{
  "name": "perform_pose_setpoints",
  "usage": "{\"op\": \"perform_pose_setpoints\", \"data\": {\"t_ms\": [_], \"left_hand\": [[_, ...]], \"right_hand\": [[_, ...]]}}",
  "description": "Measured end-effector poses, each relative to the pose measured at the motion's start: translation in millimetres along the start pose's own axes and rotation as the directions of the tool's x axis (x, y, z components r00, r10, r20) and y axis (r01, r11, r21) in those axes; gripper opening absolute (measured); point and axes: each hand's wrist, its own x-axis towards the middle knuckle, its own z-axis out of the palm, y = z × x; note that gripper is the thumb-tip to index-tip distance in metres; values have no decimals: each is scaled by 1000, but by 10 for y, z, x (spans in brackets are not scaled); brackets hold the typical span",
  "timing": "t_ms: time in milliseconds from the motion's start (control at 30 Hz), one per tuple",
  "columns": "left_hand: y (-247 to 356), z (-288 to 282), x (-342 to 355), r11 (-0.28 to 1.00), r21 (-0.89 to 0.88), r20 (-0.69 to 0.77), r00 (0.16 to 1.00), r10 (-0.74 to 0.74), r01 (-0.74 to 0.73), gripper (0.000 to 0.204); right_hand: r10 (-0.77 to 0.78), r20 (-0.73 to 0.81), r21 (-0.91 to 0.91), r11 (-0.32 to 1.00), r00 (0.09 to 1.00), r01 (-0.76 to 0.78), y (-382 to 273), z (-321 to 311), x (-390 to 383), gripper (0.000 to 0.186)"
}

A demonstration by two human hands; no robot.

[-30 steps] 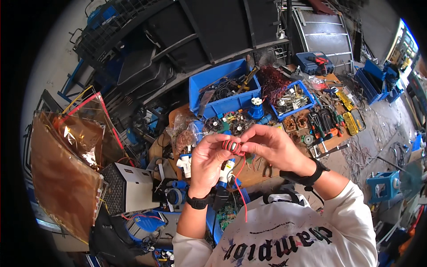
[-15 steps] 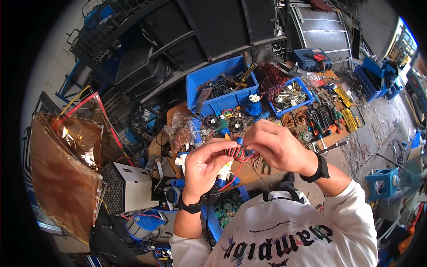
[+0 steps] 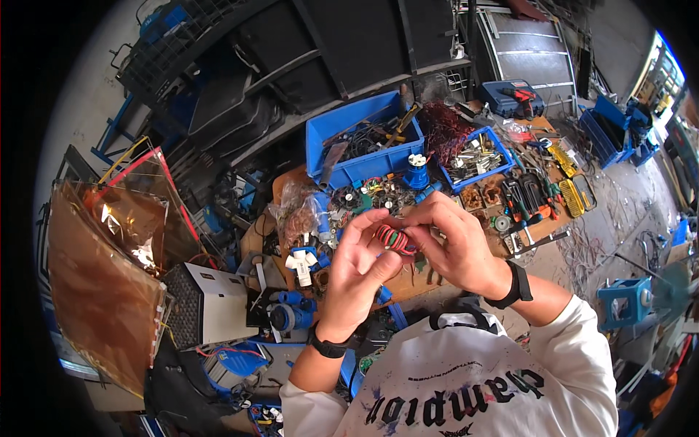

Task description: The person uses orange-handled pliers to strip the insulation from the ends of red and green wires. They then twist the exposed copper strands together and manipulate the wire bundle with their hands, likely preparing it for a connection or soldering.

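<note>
A small ring-shaped coil of red wire with green showing between the turns is held up over the cluttered wooden bench. My left hand grips it from the left, thumb below it and index finger raised over it. My right hand pinches the coil's right end between thumb and bent fingers, partly hiding that end. A white pipe fitting lies on the bench beside my left hand.
Blue bins with wires and metal parts stand behind; pliers and tools lie right. Brown film-covered panels and a white case stand left. A drill rests atop a case; a blue stool stands right.
My left hand has moved slightly up and rightward since half a second ago. The coil is now tilted and more exposed between my fingers; the dangling red wire no longer shows below it.
</note>
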Motion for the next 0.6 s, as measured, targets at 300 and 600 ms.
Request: {"op": "perform_pose_setpoints", "data": {"t_ms": [300,600], "left_hand": [[-58,-19,-24,961,252,-38,991,130,-117,49],[41,-203,-110,978,196,198,980,30,-70,51]], "right_hand": [[93,67,157,982,993,-103,-122,-138,-36,9],[-17,217,44,999,976,7,-204,-415,-4,10]]}}
